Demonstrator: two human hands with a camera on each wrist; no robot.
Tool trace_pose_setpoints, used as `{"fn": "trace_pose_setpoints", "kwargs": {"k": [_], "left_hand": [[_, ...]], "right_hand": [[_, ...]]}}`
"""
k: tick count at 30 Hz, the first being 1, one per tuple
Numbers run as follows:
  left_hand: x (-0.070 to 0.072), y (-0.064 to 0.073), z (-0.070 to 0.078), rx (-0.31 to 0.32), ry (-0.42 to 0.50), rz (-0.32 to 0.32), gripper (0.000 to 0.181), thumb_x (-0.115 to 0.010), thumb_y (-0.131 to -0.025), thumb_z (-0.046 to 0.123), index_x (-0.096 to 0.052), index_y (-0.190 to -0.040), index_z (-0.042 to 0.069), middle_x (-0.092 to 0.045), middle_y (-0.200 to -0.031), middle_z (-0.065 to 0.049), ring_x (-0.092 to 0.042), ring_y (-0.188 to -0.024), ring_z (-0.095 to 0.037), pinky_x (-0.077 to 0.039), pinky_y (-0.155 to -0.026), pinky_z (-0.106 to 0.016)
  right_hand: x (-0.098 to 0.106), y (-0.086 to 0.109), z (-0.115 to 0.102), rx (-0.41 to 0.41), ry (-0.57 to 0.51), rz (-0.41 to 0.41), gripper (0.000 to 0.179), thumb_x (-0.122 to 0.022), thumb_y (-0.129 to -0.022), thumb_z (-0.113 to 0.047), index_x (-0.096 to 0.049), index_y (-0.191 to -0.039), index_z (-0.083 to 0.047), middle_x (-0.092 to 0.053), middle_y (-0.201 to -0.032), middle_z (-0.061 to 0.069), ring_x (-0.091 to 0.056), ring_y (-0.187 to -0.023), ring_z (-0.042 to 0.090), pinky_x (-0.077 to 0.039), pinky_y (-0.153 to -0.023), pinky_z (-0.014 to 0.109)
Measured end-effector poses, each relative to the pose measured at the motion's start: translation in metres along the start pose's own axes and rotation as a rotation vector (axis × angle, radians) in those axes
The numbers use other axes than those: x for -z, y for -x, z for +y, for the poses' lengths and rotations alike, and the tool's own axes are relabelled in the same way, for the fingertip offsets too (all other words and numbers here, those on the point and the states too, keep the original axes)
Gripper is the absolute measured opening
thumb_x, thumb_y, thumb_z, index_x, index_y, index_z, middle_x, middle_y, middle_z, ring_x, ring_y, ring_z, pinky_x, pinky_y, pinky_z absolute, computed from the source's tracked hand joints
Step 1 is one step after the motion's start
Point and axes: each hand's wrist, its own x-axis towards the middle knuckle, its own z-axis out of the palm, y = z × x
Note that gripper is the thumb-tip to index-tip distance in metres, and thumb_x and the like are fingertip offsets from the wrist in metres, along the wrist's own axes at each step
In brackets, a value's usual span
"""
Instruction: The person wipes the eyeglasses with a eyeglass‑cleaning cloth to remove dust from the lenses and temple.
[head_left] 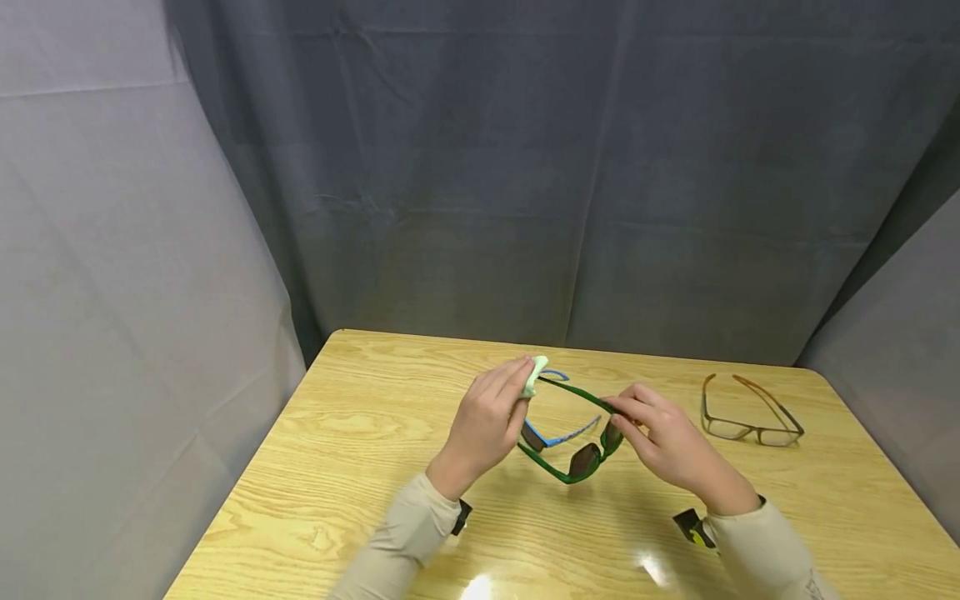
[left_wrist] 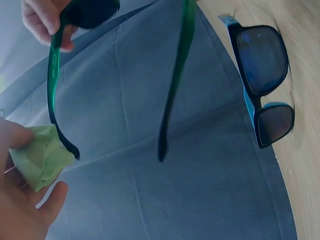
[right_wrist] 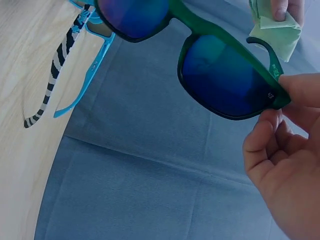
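Green-framed sunglasses (head_left: 585, 461) with dark lenses are held up over the table, temples unfolded. My right hand (head_left: 667, 433) pinches them at a front corner beside one lens, thumb and fingers on the frame (right_wrist: 220, 75). In my left hand (head_left: 483, 417) is a folded pale green cloth (head_left: 534, 377), gripped between thumb and fingers. The left wrist view has this cloth (left_wrist: 42, 156) right at the end of one temple, whose dark curved tip pokes out past it. The other temple (left_wrist: 175, 85) points free.
Blue sunglasses (left_wrist: 261, 60) with dark lenses lie on the wooden table (head_left: 337, 467) behind the green pair; one temple (right_wrist: 57, 60) is striped black and white. Clear-lensed eyeglasses (head_left: 726, 429) with orange-brown temples rest at the right. Grey curtains (head_left: 450, 183) hang behind and at both sides.
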Motion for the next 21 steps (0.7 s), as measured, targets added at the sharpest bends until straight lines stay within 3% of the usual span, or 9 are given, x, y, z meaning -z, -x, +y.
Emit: {"fn": "trace_pose_setpoints", "kwargs": {"k": [15, 21], "left_hand": [[-0.012, -0.004, 0.02, -0.151, -0.084, -0.112, 0.035, -0.064, -0.08, 0.006, -0.065, -0.115, 0.004, -0.064, -0.117, -0.006, -0.057, -0.113, -0.02, -0.04, -0.1, -0.033], [-0.015, -0.005, 0.025, -0.166, -0.111, -0.162, 0.036, -0.066, -0.081, 0.009, -0.065, -0.117, 0.006, -0.063, -0.12, -0.005, -0.056, -0.114, -0.02, -0.04, -0.101, -0.032]], "right_hand": [[0.0, -0.005, -0.005, 0.04, 0.027, -0.04, 0.027, -0.07, -0.078, 0.007, -0.067, -0.1, -0.007, -0.055, -0.093, -0.007, -0.052, -0.078, 0.004, -0.048, -0.062, 0.026], [-0.002, -0.006, -0.006, 0.046, 0.014, -0.037, 0.026, -0.07, -0.078, 0.008, -0.066, -0.098, -0.007, -0.054, -0.092, -0.007, -0.051, -0.078, 0.004, -0.048, -0.063, 0.026]]}}
